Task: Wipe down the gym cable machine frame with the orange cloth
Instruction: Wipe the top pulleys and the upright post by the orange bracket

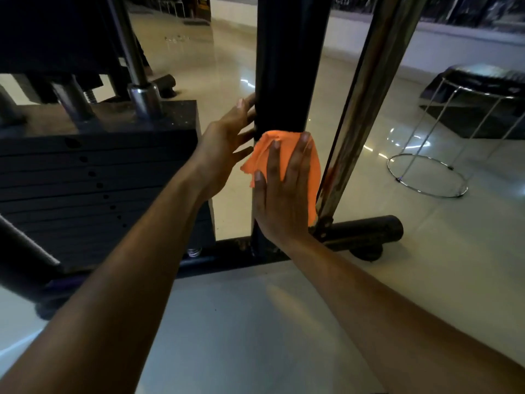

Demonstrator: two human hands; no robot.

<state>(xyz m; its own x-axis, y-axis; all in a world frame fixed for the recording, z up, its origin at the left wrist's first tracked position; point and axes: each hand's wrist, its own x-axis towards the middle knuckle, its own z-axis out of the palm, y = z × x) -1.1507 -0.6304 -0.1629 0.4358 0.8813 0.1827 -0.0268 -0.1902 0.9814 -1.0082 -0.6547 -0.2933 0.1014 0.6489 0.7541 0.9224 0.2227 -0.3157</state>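
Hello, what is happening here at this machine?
A person is wiping the cable machine. The right hand presses the orange cloth flat against the black upright post, low down near the base. The left hand touches the post's side with straight fingers. The weight stack stands to the left.

Weight stack (96, 177) is crowding the post (287, 66) on the left; chrome bar (366, 109) is hemming the right, narrow gaps between.

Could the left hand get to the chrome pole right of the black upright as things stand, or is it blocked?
Probably not directly. The left hand rests on the black upright's left side; the upright and the right hand pressing the orange cloth lie between it and the chrome pole.
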